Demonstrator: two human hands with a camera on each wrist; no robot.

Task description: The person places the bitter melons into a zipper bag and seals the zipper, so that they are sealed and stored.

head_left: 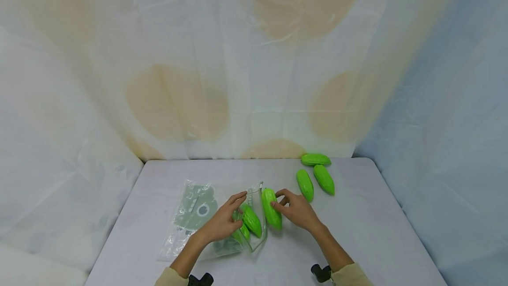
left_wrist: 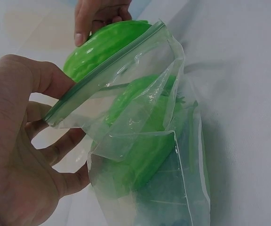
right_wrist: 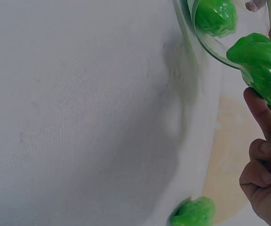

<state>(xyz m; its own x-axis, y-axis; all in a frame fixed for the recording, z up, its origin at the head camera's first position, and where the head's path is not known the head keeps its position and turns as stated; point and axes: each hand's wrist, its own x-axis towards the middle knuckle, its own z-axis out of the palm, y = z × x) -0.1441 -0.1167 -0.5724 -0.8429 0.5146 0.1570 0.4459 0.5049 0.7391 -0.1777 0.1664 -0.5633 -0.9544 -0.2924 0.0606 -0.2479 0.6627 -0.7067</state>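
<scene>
My left hand (head_left: 222, 222) holds the zip rim of a clear plastic zip bag (left_wrist: 121, 117) between thumb and fingers, and the mouth gapes to the right. Inside, near the opening, lie green, bumpy bitter melons (head_left: 252, 220), one partly hidden by the hand; through the film in the left wrist view a bitter melon (left_wrist: 145, 155) shows. My right hand (head_left: 297, 211) pinches another bitter melon (head_left: 271, 208) just outside the mouth, beside the rim. In the right wrist view that melon (right_wrist: 262, 66) is seen end-on, with an index fingertip (right_wrist: 253, 96) against it.
Three more bitter melons lie at the table's back right: one sideways (head_left: 315, 159) by the back edge, two (head_left: 304, 185) in front of it. A pale cloth covers the table (head_left: 357, 233). Patterned curtains (head_left: 254, 78) hang behind and at both sides.
</scene>
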